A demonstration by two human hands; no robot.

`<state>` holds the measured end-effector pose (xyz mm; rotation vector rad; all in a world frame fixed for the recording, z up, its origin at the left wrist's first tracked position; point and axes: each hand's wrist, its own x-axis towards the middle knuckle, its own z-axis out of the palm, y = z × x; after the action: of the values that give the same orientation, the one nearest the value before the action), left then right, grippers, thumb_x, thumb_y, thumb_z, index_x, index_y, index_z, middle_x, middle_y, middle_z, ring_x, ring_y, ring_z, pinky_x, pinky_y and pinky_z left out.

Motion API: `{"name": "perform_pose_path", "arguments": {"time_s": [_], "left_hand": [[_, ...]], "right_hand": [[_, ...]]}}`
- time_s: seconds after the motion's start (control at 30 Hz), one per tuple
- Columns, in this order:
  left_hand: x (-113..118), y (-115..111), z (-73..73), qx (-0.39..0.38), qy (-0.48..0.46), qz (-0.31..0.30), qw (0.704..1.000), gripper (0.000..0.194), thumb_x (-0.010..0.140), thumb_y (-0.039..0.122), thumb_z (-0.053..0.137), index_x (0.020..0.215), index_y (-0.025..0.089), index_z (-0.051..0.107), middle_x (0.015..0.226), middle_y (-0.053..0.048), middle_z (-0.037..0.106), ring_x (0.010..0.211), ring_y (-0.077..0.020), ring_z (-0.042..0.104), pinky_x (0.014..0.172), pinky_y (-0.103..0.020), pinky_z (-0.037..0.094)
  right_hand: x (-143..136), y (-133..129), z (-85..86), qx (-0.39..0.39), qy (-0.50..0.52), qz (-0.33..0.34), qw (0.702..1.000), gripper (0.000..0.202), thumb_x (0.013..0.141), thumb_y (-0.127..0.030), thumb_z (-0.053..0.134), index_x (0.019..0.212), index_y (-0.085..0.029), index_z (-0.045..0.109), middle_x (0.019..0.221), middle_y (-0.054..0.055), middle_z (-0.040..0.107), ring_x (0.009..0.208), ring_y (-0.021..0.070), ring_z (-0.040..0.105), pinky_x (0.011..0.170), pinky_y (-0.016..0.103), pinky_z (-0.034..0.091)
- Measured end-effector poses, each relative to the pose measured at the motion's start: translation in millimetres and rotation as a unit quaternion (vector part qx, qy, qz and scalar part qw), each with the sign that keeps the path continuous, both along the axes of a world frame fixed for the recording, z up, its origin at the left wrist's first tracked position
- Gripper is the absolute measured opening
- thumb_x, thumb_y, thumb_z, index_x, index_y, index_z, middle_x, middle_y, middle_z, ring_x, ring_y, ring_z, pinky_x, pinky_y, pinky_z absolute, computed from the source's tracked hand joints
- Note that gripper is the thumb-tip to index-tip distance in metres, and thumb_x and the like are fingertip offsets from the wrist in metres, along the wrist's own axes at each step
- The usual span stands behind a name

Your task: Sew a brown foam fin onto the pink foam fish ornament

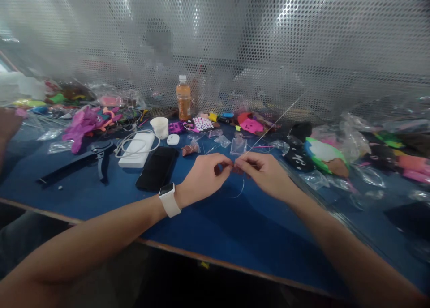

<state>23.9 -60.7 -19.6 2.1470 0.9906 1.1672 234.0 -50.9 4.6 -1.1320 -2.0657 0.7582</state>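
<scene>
Over the middle of the blue table, my left hand (pixel 206 173) and my right hand (pixel 267 171) meet at the fingertips. My right hand pinches a thin, clear strand (pixel 276 122), which rises stiffly from the fingers toward the upper right. A thin curved end hangs in a loop below the fingertips. My left thumb and forefinger are pressed together beside it; what lies between them is too small to make out. Behind the hands lie a small clear plastic bag (pixel 238 145) and a brown packet (pixel 190 150).
To the left are a black phone (pixel 157 169), a white power bank (pixel 137 150) with cable, black-handled pliers (pixel 99 152) and a paper cup (pixel 160 127). An orange drink bottle (pixel 183 100) stands behind. Colourful rubbery pieces (pixel 325 156) and bags crowd the right; another person's hand (pixel 10 124) is far left.
</scene>
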Motion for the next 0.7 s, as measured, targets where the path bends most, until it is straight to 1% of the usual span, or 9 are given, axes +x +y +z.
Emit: {"name": "perform_pose_path", "arguments": {"time_s": [0.1, 0.27, 0.37, 0.43, 0.53, 0.6, 0.7], "left_hand": [[1.9, 2.5, -4.5, -0.082, -0.041, -0.026, 0.995, 0.017, 0.097, 0.019, 0.059, 0.093, 0.017, 0.075, 0.077, -0.001, 0.074, 0.061, -0.0102, 0.067, 0.065, -0.023, 0.052], [3.9, 8.7, -9.5, -0.187, -0.112, -0.076, 0.973, 0.011, 0.092, 0.017, 0.064, 0.086, 0.013, 0.073, 0.081, -0.003, 0.074, 0.059, -0.0089, 0.067, 0.061, -0.022, 0.054], [5.7, 8.9, -9.5, -0.218, -0.139, -0.081, 0.963, 0.009, 0.09, 0.014, 0.065, 0.084, 0.013, 0.071, 0.077, -0.002, 0.071, 0.058, -0.008, 0.065, 0.06, -0.021, 0.053], [7.5, 8.0, -9.6, -0.244, -0.162, -0.081, 0.953, 0.008, 0.09, 0.012, 0.064, 0.084, 0.012, 0.07, 0.077, -0.001, 0.069, 0.056, -0.0074, 0.064, 0.059, -0.021, 0.053], [10.2, 7.6, -11.3, -0.314, -0.211, -0.086, 0.922, 0.007, 0.091, 0.011, 0.062, 0.086, 0.012, 0.068, 0.079, 0.0, 0.066, 0.054, -0.0066, 0.063, 0.058, -0.022, 0.053], [11.3, 8.4, -13.1, -0.347, -0.227, -0.087, 0.906, 0.007, 0.091, 0.01, 0.061, 0.09, 0.012, 0.067, 0.078, 0.0, 0.064, 0.054, -0.0065, 0.062, 0.058, -0.022, 0.053], [11.8, 9.9, -15.2, -0.356, -0.222, -0.089, 0.903, 0.008, 0.092, 0.01, 0.06, 0.095, 0.013, 0.066, 0.078, 0.0, 0.063, 0.055, -0.0071, 0.062, 0.058, -0.023, 0.053]], "right_hand": [[-1.0, 0.0, -1.2, 0.019, -0.008, -0.009, 1.0, 0.028, 0.102, -0.036, 0.059, 0.082, -0.021, 0.072, 0.075, 0.001, 0.07, 0.067, 0.0148, 0.061, 0.064, 0.029, 0.045], [-2.2, -1.8, -3.1, 0.007, -0.018, -0.017, 1.0, 0.027, 0.101, -0.036, 0.06, 0.082, -0.021, 0.071, 0.074, 0.0, 0.071, 0.063, 0.0143, 0.063, 0.06, 0.028, 0.046], [-4.9, -4.6, -5.2, -0.003, -0.02, -0.024, 1.0, 0.028, 0.102, -0.036, 0.058, 0.082, -0.021, 0.068, 0.068, -0.001, 0.07, 0.052, 0.0119, 0.06, 0.053, 0.027, 0.044], [-7.4, -6.1, -6.8, 0.005, -0.025, -0.033, 0.999, 0.028, 0.103, -0.036, 0.057, 0.082, -0.021, 0.066, 0.064, -0.002, 0.067, 0.047, 0.0104, 0.056, 0.052, 0.027, 0.042], [-10.2, -6.6, -9.6, 0.027, -0.03, -0.036, 0.999, 0.028, 0.105, -0.035, 0.055, 0.082, -0.021, 0.064, 0.06, -0.004, 0.064, 0.048, 0.0104, 0.056, 0.054, 0.027, 0.041], [-11.0, -6.2, -11.6, 0.029, -0.034, -0.029, 0.999, 0.03, 0.106, -0.037, 0.053, 0.082, -0.022, 0.063, 0.06, -0.004, 0.063, 0.049, 0.0108, 0.057, 0.055, 0.027, 0.041], [-11.4, -5.5, -14.4, 0.016, -0.038, -0.026, 0.999, 0.031, 0.107, -0.039, 0.052, 0.083, -0.022, 0.062, 0.061, -0.004, 0.063, 0.049, 0.0108, 0.057, 0.055, 0.027, 0.042]]}}
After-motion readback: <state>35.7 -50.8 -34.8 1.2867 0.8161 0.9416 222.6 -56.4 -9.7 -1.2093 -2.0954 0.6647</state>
